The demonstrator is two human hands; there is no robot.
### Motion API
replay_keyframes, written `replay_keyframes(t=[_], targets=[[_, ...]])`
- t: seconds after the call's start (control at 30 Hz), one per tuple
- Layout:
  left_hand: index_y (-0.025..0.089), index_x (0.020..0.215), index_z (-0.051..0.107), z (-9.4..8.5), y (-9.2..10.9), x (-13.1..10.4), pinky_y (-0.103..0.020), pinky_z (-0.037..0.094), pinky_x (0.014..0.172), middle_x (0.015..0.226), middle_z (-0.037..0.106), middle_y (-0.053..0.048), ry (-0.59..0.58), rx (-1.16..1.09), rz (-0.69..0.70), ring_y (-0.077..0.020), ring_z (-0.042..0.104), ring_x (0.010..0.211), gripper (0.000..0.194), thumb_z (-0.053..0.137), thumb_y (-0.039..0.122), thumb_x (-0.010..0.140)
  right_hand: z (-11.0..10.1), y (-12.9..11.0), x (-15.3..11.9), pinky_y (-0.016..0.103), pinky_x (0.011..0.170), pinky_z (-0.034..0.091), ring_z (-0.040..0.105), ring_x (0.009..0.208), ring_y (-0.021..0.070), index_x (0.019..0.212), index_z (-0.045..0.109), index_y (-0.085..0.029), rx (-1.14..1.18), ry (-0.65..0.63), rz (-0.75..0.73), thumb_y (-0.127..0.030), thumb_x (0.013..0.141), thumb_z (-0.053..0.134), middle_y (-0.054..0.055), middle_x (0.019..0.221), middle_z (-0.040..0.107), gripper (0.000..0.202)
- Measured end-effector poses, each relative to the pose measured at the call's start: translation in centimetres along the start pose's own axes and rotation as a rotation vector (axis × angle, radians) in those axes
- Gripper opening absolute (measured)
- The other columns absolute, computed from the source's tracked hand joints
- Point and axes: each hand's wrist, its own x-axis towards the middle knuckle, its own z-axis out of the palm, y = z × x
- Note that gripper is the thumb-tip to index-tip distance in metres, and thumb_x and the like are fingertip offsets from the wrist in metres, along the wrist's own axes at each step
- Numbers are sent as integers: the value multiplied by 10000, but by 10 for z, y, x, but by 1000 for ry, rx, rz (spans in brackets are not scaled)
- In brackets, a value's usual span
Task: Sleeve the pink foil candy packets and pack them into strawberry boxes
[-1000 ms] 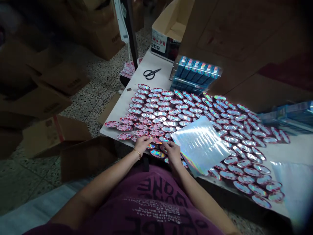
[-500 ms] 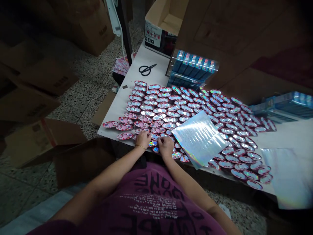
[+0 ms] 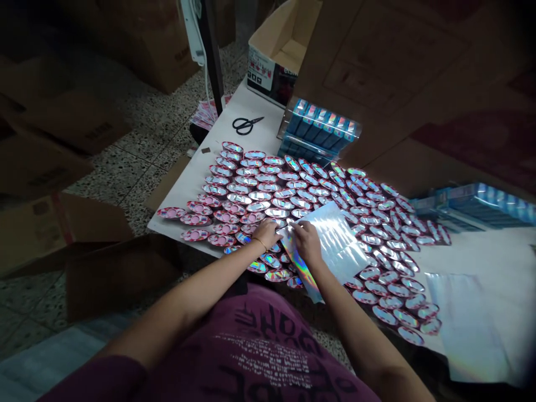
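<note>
My right hand (image 3: 308,241) pinches the upper left edge of a shiny, rainbow-tinted sheet (image 3: 337,243), which lies across the oval packs. Fingers closed, my left hand (image 3: 267,234) is beside that edge; what its fingertips grip, if anything, is too small to make out. Many red-rimmed oval packs (image 3: 258,196) stand in close rows around both hands, most with a silvery, reflective top. Several oval packs at the left end (image 3: 196,235) show a pink round centre instead. Part of the rows is hidden under the sheet and my forearms.
Black scissors (image 3: 246,125) lie on the white table (image 3: 178,192) at the far left. Behind the packs stand clear-wrapped blue boxes (image 3: 320,125), with more blue boxes (image 3: 481,201) at right. An open carton (image 3: 268,67) is at the back. Another shiny sheet (image 3: 469,329) overhangs the front edge.
Both hands have moved right from the oval packs to the sheet's left edge, and my right hand has taken hold of it. More front-row packs beside the hands now show, some with shiny tops.
</note>
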Motion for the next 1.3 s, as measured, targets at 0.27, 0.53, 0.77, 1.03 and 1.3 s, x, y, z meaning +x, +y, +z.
replay_keyframes(t=[0.27, 0.53, 0.77, 1.03, 1.3], targets=[[155, 769, 614, 17, 18, 2, -319, 400, 803, 930, 544, -96, 80, 94, -129, -213, 510, 912, 162, 491, 253, 804, 15, 23, 15, 304, 708, 375, 456, 825, 196, 1058, 609, -238, -117, -216, -323, -191, 862, 410, 90, 1005, 569, 284], [166, 788, 609, 20, 24, -1, -301, 401, 783, 923, 543, -83, 113, 138, -173, -204, 508, 908, 191, 474, 298, 821, -10, 35, -1, 306, 697, 362, 462, 818, 194, 1000, 613, -194, -173, -205, -384, -221, 869, 419, 86, 992, 585, 236], [151, 813, 601, 24, 20, -3, -314, 384, 809, 921, 551, -99, 137, 120, -150, -212, 498, 925, 200, 462, 294, 830, 11, 29, 4, 320, 732, 388, 469, 900, 210, 1143, 541, -197, -148, -209, -408, -174, 842, 450, 98, 1091, 561, 315], [148, 819, 601, 28, 23, -2, -326, 382, 835, 946, 549, -113, 152, 95, -184, -219, 498, 939, 202, 445, 277, 830, -46, 9, -16, 311, 751, 406, 506, 851, 179, 827, 604, -185, 48, -138, -198, -200, 845, 426, 87, 971, 586, 180], [166, 802, 650, 9, 8, -17, -296, 402, 833, 881, 629, -62, 96, -644, -100, -175, 551, 885, 347, 406, 411, 836, -92, -16, 1, 238, 512, 386, 487, 534, 117, 661, 572, -169, 704, -165, 575, -372, 709, 544, -12, 567, 525, 210]])
